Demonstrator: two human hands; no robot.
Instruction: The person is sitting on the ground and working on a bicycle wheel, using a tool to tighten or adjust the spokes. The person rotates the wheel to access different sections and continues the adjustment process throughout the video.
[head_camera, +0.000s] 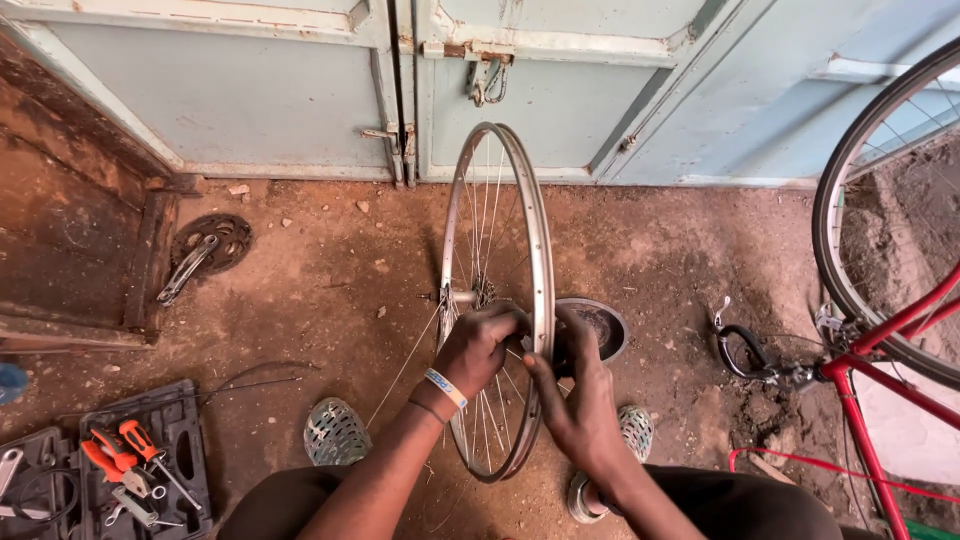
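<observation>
From the head camera, looking down, the bare wheel stands upright on the dirt floor between the person's knees, with its rim edge toward us. It carries no tyre and no tube, so that part of the work appears to be done; it is also off any bicycle.

The left hand is closed around the spokes just beside the hub, fingers curled tight there. The right hand presses against the rim from the other side; its fingers seem bent on the rim or a spoke, but I cannot tell exactly which. I judge the work is in the middle: the spokes are under the hands now, and nothing is mounted back.

Around it, a dark round part lies just behind the wheel, a crank with chainring rests well apart on the left, an open tool case is near the left knee, and a red bicycle stands on the right.
</observation>
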